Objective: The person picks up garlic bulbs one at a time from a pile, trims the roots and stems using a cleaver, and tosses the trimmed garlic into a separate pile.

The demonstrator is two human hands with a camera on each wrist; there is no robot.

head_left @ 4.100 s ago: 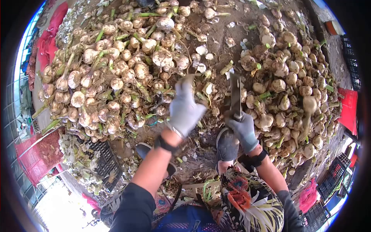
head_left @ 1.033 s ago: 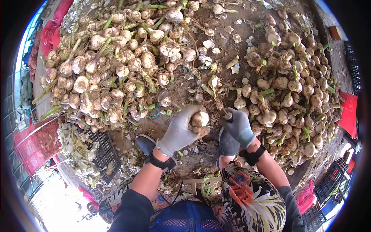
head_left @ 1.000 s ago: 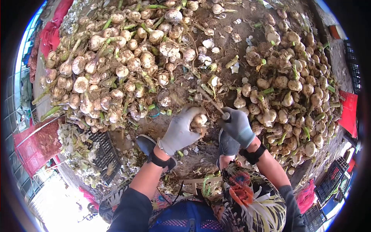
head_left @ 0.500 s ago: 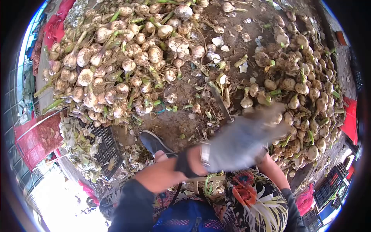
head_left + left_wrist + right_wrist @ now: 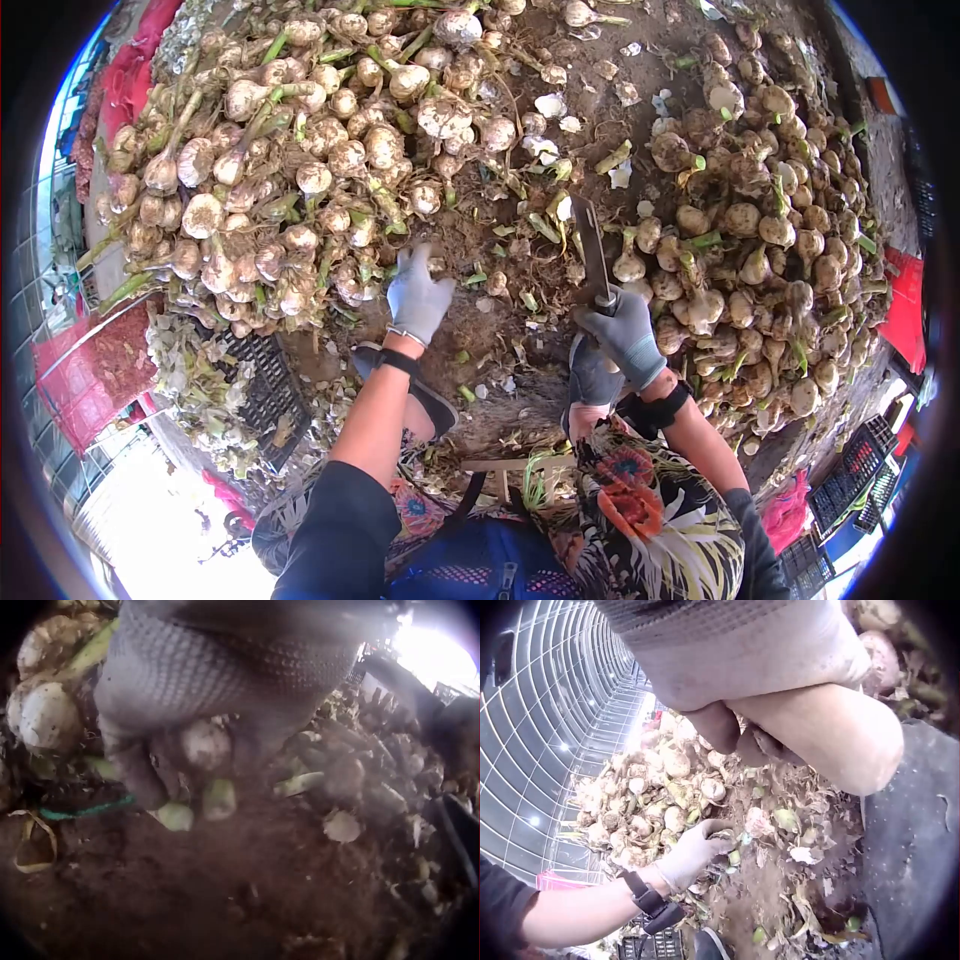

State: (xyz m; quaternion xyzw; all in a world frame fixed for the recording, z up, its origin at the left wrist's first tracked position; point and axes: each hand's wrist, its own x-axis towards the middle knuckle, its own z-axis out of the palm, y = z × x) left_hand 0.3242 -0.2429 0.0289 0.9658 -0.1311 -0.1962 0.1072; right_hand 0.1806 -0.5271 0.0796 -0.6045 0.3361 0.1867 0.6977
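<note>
Garlic bulb (image 5: pixel 206 744) lies under the left hand (image 5: pixel 418 295), whose fingers bend down around it; whether they grip it, I cannot tell. The right hand (image 5: pixel 622 328), well apart, is clamped on a knife (image 5: pixel 592 240), blade toward the ground's far edge. Beyond, heaped bulbs cover its left and right sides, stem pieces (image 5: pixel 542 228) between; a black crate (image 5: pixel 265 390) sits near-left.

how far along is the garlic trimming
Looks done: most of the right-hand heap, where bulbs mostly show short stems; cut pieces lie between the heaps.
In hand: the right hand holds the knife; the left hand is at a bulb, grip unclear.
Left: seemingly the big left-hand heap, with many long stems.
</note>
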